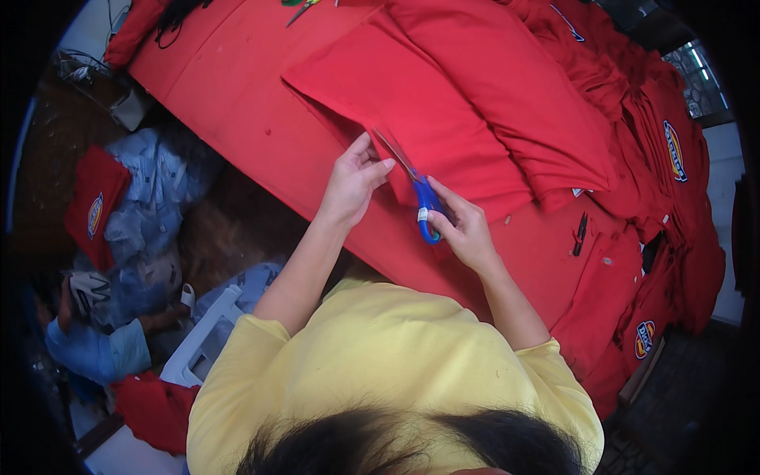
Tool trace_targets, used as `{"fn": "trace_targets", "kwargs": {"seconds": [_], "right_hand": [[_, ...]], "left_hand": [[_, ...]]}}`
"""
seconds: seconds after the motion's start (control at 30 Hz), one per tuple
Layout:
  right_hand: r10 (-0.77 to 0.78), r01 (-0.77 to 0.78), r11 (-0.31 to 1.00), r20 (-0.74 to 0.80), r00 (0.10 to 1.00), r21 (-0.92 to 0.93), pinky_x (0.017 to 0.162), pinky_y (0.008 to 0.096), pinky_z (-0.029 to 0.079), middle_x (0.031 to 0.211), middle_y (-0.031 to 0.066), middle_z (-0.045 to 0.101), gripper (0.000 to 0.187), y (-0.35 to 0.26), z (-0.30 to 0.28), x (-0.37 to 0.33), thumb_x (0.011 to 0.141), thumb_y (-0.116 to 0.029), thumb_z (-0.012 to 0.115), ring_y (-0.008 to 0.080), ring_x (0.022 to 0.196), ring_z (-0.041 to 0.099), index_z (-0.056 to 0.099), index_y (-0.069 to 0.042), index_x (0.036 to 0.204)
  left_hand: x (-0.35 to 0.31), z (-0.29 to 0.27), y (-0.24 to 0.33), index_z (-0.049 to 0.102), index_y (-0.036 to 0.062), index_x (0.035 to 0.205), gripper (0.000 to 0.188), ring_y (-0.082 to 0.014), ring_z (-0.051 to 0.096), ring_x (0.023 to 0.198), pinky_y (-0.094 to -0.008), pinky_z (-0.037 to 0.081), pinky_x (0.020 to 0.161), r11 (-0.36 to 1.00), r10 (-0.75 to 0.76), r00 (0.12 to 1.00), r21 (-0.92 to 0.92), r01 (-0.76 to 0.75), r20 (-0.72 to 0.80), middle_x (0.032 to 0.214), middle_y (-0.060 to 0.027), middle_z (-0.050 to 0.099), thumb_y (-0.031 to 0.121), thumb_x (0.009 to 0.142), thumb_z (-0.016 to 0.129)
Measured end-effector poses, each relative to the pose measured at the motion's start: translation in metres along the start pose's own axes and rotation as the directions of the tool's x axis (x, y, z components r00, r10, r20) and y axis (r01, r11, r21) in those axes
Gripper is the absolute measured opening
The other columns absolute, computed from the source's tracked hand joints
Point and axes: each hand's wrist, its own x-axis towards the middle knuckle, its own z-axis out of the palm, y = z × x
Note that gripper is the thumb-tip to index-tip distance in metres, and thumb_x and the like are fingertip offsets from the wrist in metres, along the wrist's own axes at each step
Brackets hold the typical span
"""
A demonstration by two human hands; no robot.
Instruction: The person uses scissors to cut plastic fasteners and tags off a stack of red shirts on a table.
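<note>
A pair of scissors (423,206) with blue handles is in my right hand (469,229), fingers and thumb closed at the handles. Its metal blades point away and to the left, over the near edge of a folded red garment (443,111). My left hand (355,178) is at that edge, just left of the blades, with thumb and fingers curled together on the cloth. Whether a loose thread lies between the fingertips is too small to tell. The garment lies flat on the red-covered table (237,103).
Stacked red garments with patches (665,150) fill the table's right side. A small black tool (580,234) lies nearer. Yellow-handled scissors (301,11) are at the far edge. On the left are a white plastic stool (198,340), clear plastic bags (142,229) and another person's blue clothing (95,348).
</note>
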Motion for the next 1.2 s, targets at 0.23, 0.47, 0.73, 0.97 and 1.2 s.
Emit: {"fn": "trace_targets", "kwargs": {"seconds": [0.23,0.47,0.73,0.97,1.2], "right_hand": [[0.307,-0.317,0.944,0.111,0.945,0.089,0.076,0.0275,0.048,0.099,0.0123,0.064,0.049,-0.025,-0.007,0.012,0.088,-0.017,0.060,0.0155,0.083,0.062,0.046,-0.002,0.132],[0.065,-0.066,0.998,0.029,0.997,0.021,0.078,0.0277,0.048,0.098,0.0112,0.063,0.051,-0.016,0.006,0.015,0.087,-0.018,0.063,0.0159,0.085,0.061,0.046,0.000,0.132],[0.205,-0.209,0.973,0.056,0.977,0.096,0.076,0.0256,0.048,0.095,0.0126,0.062,0.047,-0.024,0.014,0.033,0.088,-0.014,0.059,0.0161,0.082,0.061,0.046,0.000,0.132],[0.103,-0.103,0.994,0.015,0.995,-0.022,0.079,0.0281,0.048,0.093,0.0123,0.062,0.049,-0.012,0.026,0.033,0.087,-0.015,0.060,0.0165,0.083,0.061,0.046,0.000,0.132],[0.157,-0.159,0.984,0.029,0.987,0.077,0.082,0.0300,0.048,0.101,0.0144,0.063,0.050,-0.017,0.032,0.053,0.087,-0.017,0.060,0.0176,0.086,0.061,0.045,-0.001,0.132]], "left_hand": [[0.003,-0.001,0.007,0.050,0.0042,0.125,0.041,-0.0131,0.058,0.096,-0.0270,0.048,0.083,0.999,-0.005,1.000,-0.039,0.005,-0.006,0.106,-0.0053,0.060,-0.005,0.085,0.054],[0.015,-0.012,0.014,0.051,0.0030,0.124,0.039,-0.0128,0.057,0.100,-0.0268,0.047,0.086,0.997,0.064,0.998,-0.033,-0.063,0.022,0.108,-0.0061,0.060,-0.006,0.086,0.052],[0.016,-0.016,0.021,0.045,0.0037,0.130,0.046,-0.0127,0.057,0.098,-0.0268,0.046,0.085,1.000,0.012,0.998,0.009,-0.013,0.056,0.108,-0.0066,0.060,-0.005,0.085,0.053],[0.033,-0.040,0.025,0.044,0.0038,0.131,0.050,-0.0140,0.054,0.108,-0.0288,0.041,0.095,0.998,0.040,0.997,-0.046,-0.037,0.068,0.118,-0.0061,0.057,-0.006,0.083,0.055],[0.033,-0.036,0.039,0.044,0.0039,0.132,0.052,-0.0138,0.054,0.107,-0.0280,0.042,0.093,0.996,-0.017,0.998,0.092,0.011,0.062,0.116,-0.0067,0.057,-0.009,0.082,0.055]]}}
